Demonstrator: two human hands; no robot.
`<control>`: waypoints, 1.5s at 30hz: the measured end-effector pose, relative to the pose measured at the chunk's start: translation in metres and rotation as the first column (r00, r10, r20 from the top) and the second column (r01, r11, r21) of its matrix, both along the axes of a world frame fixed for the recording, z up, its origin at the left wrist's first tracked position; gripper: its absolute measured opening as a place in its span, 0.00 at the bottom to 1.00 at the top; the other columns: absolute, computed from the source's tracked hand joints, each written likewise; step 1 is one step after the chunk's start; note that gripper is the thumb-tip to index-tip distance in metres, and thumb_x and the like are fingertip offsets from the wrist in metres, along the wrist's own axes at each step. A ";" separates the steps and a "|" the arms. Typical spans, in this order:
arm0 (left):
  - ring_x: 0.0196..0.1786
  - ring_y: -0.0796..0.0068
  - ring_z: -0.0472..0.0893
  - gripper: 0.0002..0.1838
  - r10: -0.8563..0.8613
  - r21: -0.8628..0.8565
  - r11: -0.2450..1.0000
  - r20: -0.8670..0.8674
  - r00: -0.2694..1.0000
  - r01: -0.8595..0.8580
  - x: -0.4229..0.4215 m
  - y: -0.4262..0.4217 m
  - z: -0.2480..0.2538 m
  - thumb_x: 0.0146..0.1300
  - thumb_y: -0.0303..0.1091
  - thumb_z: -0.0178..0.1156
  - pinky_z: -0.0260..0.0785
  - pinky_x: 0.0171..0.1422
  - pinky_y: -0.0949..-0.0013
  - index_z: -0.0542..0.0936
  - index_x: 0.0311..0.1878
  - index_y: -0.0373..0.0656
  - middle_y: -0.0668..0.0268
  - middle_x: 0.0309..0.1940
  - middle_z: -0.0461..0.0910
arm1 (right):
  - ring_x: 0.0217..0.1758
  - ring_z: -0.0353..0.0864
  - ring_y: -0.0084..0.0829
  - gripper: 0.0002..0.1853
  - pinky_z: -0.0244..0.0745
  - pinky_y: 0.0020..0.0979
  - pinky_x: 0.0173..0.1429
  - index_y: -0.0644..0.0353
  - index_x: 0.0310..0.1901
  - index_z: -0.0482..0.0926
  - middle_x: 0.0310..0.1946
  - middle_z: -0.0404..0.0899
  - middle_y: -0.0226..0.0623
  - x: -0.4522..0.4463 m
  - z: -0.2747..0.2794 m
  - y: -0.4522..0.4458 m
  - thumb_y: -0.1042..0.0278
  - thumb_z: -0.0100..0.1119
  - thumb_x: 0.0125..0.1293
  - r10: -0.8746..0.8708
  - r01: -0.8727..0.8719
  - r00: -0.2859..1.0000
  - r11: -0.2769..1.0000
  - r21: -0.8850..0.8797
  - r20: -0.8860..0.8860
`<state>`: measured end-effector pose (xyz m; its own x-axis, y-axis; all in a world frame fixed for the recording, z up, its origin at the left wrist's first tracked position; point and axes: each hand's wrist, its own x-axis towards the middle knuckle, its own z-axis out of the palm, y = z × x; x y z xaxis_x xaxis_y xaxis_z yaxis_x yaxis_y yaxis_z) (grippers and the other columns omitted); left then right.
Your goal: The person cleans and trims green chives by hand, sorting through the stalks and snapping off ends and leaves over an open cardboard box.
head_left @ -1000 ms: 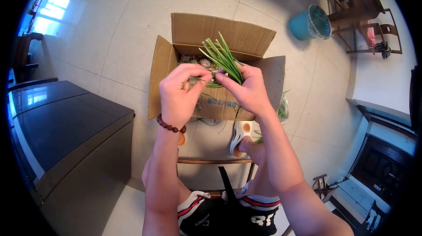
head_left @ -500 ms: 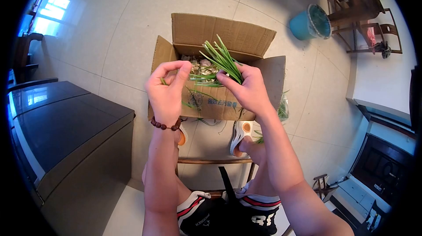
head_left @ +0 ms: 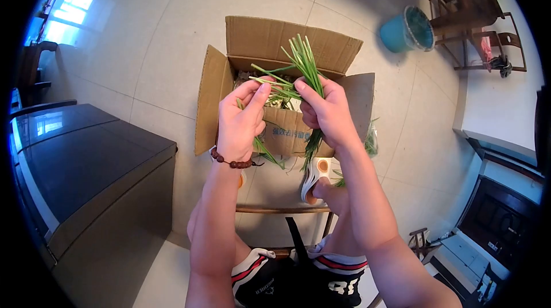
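Head view gives me both bare hands at work above an open cardboard box [head_left: 295, 38], which sits on the tiled floor [head_left: 172, 72]. On my feed the right hand [head_left: 329, 111] is closed around a bunch of green stalks [head_left: 307, 61]; their pale cut ends fan upward past the thumb, and the darker leaves hang below the fist, across the front wall of the box. I see the left hand [head_left: 241, 124] just beside it, thumb and fingers drawn into a narrow pinch on a few thin stalks [head_left: 267, 154], some trailing down under the palm. More stalks bridge the space between the two hands, and I cannot tell which hand bears each one. A beaded bracelet [head_left: 232, 161] circles the left wrist. Behind the hands I make out pale bits [head_left: 290, 103] inside the box, too covered for me to identify. Near its right side stands a clear bag [head_left: 372, 138] with greens in it, and a white shoe [head_left: 313, 179] is close to the front wall. Well apart, at upper right, I have a blue bucket [head_left: 396, 33].
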<state>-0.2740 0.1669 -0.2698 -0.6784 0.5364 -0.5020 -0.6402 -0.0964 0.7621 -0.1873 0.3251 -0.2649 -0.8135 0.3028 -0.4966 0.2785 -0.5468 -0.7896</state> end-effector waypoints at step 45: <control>0.17 0.97 0.58 0.12 0.311 -0.239 0.899 -0.241 0.919 -0.367 -0.022 -0.013 -0.034 0.71 0.35 0.63 0.44 0.18 0.82 0.81 0.53 0.41 0.73 0.39 0.84 | 0.16 0.57 0.12 0.10 0.47 0.20 0.19 0.59 0.44 0.75 0.17 0.64 0.21 0.003 0.003 0.003 0.62 0.59 0.75 -0.037 0.037 0.999 0.999 -0.014 -0.007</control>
